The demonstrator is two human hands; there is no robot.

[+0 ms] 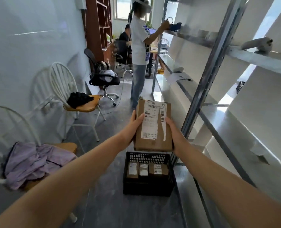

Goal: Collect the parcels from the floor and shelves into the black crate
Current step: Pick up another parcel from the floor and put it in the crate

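Note:
I hold a brown cardboard parcel with a white shipping label in front of me, label side up. My left hand grips its left edge with the thumb on top, and my right hand grips its right edge. The parcel hangs just above the far rim of the black crate, which stands on the floor below. Inside the crate three small labelled parcels stand side by side.
A metal shelf rack runs along the right, close to the crate. White chairs with clothes line the left wall. Farther down the aisle a person reaches into the rack, beside a black office chair.

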